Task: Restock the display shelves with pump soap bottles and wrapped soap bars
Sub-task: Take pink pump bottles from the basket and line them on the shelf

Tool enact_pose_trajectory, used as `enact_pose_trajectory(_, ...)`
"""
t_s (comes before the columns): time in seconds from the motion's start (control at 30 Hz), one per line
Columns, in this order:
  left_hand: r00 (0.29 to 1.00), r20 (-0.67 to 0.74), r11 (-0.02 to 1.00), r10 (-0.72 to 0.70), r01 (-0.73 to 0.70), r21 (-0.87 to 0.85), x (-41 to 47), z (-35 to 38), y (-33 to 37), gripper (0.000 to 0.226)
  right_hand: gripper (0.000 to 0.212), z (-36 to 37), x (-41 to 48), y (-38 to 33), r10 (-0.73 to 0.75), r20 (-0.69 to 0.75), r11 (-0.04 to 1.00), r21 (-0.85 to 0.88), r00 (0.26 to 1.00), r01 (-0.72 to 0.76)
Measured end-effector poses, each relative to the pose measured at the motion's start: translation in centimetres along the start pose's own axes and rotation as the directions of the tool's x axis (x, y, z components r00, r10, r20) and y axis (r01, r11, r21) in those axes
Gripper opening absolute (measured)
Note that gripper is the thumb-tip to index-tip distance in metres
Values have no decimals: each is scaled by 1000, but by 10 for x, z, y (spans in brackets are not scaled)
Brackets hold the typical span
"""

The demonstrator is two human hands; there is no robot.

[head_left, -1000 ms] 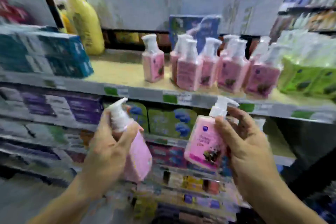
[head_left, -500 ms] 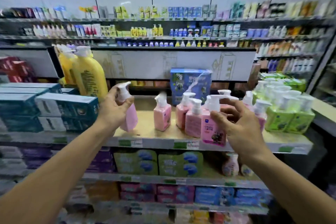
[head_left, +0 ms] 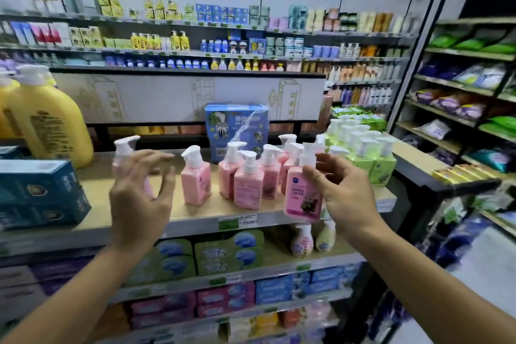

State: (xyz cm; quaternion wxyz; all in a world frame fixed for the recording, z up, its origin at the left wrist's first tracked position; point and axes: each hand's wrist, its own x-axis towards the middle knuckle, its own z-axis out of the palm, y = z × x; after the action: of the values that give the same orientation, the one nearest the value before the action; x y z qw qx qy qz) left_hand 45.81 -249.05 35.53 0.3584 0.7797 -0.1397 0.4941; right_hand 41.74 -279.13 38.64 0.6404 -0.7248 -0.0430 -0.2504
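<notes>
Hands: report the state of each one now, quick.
Left hand: open, fingers spread, holding nothing.
Right hand: grips a pink bottle near its pump.

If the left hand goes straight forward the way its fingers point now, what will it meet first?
Probably the leftmost pink pump bottle, standing on the shelf directly behind the open left hand. Whether the fingers touch it is unclear.

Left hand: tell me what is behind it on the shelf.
A pink pump bottle is behind the left hand; its white pump and shoulder show. The hand covers its lower body and base.
</notes>
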Motion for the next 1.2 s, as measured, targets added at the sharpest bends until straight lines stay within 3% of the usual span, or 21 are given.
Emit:
enact_pose_trajectory(0.13, 952, 296, 968, 77, -1, -251, 0, 28, 57, 20, 26, -29, 21, -23, -43, -28, 998, -36, 999, 42)
enact_pose_trajectory(0.23, 884, 459, 948, 93, 61, -311, 9, 58, 92, 21, 27, -49, 41, -36, -89, -69, 995, -43, 994, 87)
enact_pose_trajectory(0.43, 827, 550, 959, 119, 48, -279, 32, 124, 140, 26, 32, -78, 80, -35, -115, -40, 993, -19, 993, 114)
enact_pose_trajectory(0.57, 727, 680, 990, 93, 7, -143, 48, 171, 153, 45, 44, -102, 122, -27, -128, -2, 992, 1, 992, 128)
enact_pose_trajectory(0.7, 733, 679, 999, 42, -42, -16, 55, 211, 165, 45, 33, -122, 169, -12, -124, 77, 989, 84, 989, 118)
enact_pose_trajectory(0.9, 730, 683, 981, 1, -132, 140, 55, 243, 187, 36, 41, -131, 221, 10, -99, 233, 983, 173, 967, 58)
enact_pose_trajectory(1.1, 669, 743, 976, 6, -165, 140, 52, 237, 197, 32, 47, -121, 242, 22, -62, 360, 976, 216, 931, -19)
enact_pose_trajectory(1.2, 696, 716, 982, 52, -165, 88, 55, 226, 202, 26, 56, -114, 247, 19, -42, 395, 979, 199, 918, -41)
